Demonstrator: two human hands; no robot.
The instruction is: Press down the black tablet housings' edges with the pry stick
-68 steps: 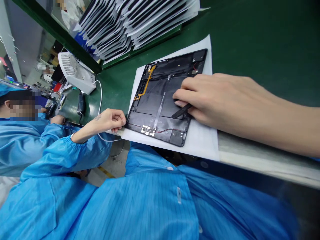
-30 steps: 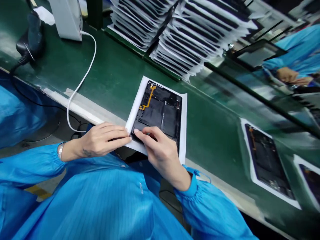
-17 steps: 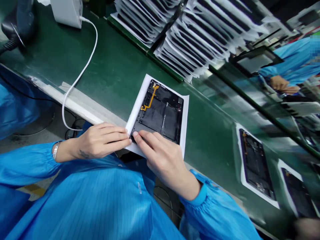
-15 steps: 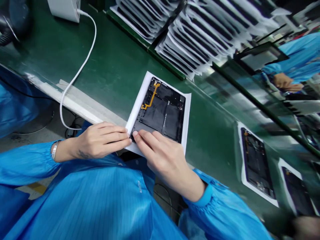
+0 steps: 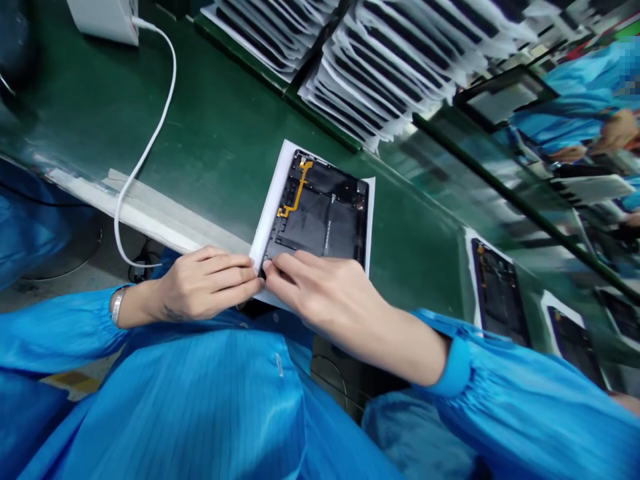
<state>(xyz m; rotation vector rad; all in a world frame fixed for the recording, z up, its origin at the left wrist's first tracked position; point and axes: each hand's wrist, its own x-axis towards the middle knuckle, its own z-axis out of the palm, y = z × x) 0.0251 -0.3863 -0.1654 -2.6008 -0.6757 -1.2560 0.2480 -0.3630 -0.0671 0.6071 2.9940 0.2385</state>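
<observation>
**View:** we look down from the head camera, with the scene tilted and our own blue smock (image 5: pixel 165 407) filling the bottom of the frame.

**Left hand:** our left hand (image 5: pixel 205 283) comes in from lower left, back upward, its 4 fingers lying close together and pointing right. The fingertips (image 5: pixel 253 281) meet the lower left edge of the sheet, right beside the tablet's corner. A metal bracelet (image 5: pixel 118 305) circles the wrist. We cannot tell whether this hand is gripping.

**Right hand:** our right hand (image 5: pixel 325 293) reaches in from lower right, fingers slightly spread and pointing upper left. Its fingertips (image 5: pixel 267 265) rest on the tablet's lower corner, almost meeting the left hand. We cannot tell whether it is gripping or only pressing.

**Tablet:** an open black tablet housing (image 5: pixel 320 217) lies flat on a white sheet (image 5: pixel 270 217), near the middle of the frame, with an orange flex cable (image 5: pixel 295 190) across its upper left part.

**Bench:** the sheet sits at the near edge of the green bench (image 5: pixel 210 120).

**Around:** stacks of dark panels in white sleeves (image 5: pixel 385 67) line the top of the frame. A white cable (image 5: pixel 150 113) runs from a white box (image 5: pixel 103 17) at upper left. At right, 2 more dark panels on white sheets (image 5: pixel 497 290) look blurred; we cannot tell whether they are reflections.
</observation>
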